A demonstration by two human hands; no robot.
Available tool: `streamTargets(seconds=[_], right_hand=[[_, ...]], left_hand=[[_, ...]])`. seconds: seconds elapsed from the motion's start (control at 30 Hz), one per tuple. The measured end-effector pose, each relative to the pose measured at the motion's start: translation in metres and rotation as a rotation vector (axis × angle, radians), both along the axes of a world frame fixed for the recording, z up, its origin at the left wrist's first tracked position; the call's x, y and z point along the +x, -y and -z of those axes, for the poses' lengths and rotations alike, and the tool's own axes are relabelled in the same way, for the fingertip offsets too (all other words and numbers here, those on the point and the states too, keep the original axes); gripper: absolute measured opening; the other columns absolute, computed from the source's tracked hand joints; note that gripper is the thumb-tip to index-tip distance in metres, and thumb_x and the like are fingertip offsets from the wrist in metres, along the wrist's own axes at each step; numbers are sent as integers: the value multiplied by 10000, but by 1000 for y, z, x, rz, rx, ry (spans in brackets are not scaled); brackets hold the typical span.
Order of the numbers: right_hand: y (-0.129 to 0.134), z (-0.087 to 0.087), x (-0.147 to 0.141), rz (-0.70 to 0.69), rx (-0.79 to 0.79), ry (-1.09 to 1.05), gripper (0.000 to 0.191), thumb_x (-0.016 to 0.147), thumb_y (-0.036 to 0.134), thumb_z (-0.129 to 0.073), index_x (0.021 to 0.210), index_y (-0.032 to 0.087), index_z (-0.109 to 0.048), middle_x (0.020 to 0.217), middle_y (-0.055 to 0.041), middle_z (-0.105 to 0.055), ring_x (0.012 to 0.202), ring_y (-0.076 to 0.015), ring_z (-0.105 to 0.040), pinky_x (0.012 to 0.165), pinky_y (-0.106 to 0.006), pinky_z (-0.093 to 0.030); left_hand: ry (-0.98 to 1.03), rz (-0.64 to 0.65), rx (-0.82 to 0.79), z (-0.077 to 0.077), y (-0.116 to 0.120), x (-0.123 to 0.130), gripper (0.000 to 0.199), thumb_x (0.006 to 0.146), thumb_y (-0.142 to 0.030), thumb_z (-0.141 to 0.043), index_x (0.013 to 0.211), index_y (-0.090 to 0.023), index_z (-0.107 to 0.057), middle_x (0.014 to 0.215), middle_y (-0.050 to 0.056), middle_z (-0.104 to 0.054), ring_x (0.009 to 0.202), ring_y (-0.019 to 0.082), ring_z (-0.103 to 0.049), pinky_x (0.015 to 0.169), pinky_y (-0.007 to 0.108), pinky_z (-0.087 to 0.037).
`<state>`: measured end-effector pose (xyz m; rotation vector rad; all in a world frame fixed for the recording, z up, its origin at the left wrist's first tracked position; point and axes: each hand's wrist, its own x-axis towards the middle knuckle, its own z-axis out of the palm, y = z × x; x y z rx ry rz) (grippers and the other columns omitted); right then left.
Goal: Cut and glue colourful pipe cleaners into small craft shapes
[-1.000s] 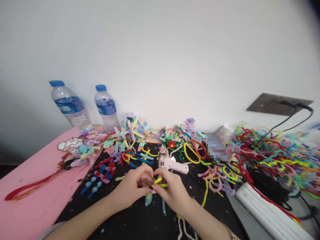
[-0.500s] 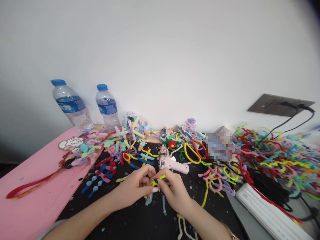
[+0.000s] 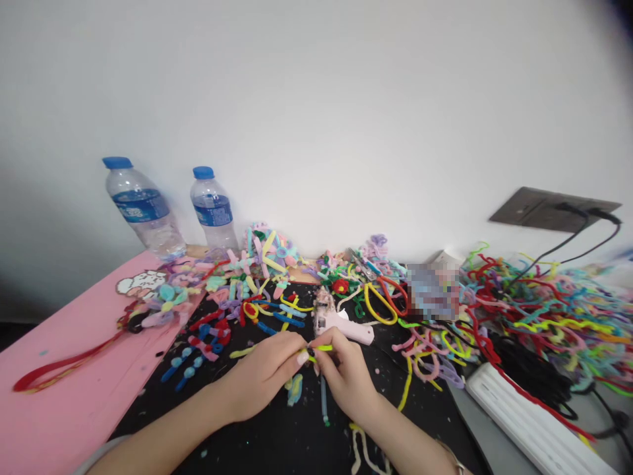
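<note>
A yellow pipe cleaner (image 3: 324,348) is pinched between my two hands, and its bent end sticks out by the right fingers. My left hand (image 3: 270,376) is closed, thumb and fingertips pressed together against the piece. Facing it, my right hand (image 3: 349,376) is closed on the same pipe cleaner. Most of what lies between the fingers is hidden. Just below the hands, a small blue-and-yellow twisted piece (image 3: 295,389) rests on the black mat (image 3: 247,442), beside a thin bluish stick (image 3: 324,399). Behind my right hand lies a pink glue gun (image 3: 346,328).
Two water bottles (image 3: 213,211) stand by the wall. Orange-and-yellow scissors (image 3: 383,300) lie at the back. A tangle of coloured pipe cleaners (image 3: 558,297) fills the right side, near a white power strip (image 3: 534,415). Finished pipe-cleaner pieces (image 3: 210,336) lie left, beside a pink sheet (image 3: 64,369).
My left hand has turned over, so its back now faces up and its fingers cover more of the yellow piece. The blue-and-yellow piece below shows more fully.
</note>
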<state>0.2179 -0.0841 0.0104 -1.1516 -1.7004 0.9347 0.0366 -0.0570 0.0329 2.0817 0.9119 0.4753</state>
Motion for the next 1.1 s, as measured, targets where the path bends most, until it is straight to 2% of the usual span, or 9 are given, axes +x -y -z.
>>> streamTargets(seconds=[0.17,0.33,0.53,0.7,0.83,1.0,1.1], right_hand=[[-1,0,2,-3,8,20,72,894,176,-437,873,186,-505,615,23,-494,521,-129,-455,494,-248,-344],[0,0,2,25,-5,-21,96,901,206,-453,818,193,-498,621,21,-494,533,-129,-444,504,-251,-329],[-2,3,-2,26,-123,-236,143,906,237,-467,770,197,-481,602,34,-474,529,-117,-426,506,-245,-323],[-7,0,-2,12,-236,-379,108,875,250,-520,786,189,-513,545,60,-444,474,-94,-391,468,-226,-288],[-7,-1,-1,15,-287,-404,107,853,266,-558,793,183,-530,527,62,-460,446,-79,-372,442,-211,-258],[-5,0,-3,13,-303,-407,132,845,285,-576,775,193,-513,491,74,-461,401,-64,-327,407,-201,-230],[-6,-4,-3,4,-297,-427,109,843,293,-583,834,197,-533,484,86,-453,391,-59,-340,400,-191,-241]], left_hand=[[62,-4,-21,5,-4,3,321,973,-318,-318,709,-181,-440,717,-27,-455,679,128,-437,657,239,-340],[147,-29,-50,7,-9,2,272,942,-269,-416,716,-165,-528,693,-28,-499,665,117,-468,633,222,-342],[151,-5,-12,2,-10,-3,284,945,-220,-406,762,-166,-616,711,-18,-573,689,117,-529,682,223,-365],[108,10,26,1,-10,-5,284,952,-221,-384,821,-180,-633,707,-21,-561,688,122,-523,680,224,-368],[100,-27,-5,1,-6,-2,258,963,-277,-377,916,-197,-618,799,-14,-587,753,132,-533,708,229,-379],[114,-36,-9,1,-4,0,302,972,-310,-345,826,-187,-579,778,-13,-549,742,133,-502,700,232,-372],[129,-45,-6,2,-6,-1,317,970,-318,-335,781,-179,-547,754,-13,-529,721,134,-487,689,236,-364]])
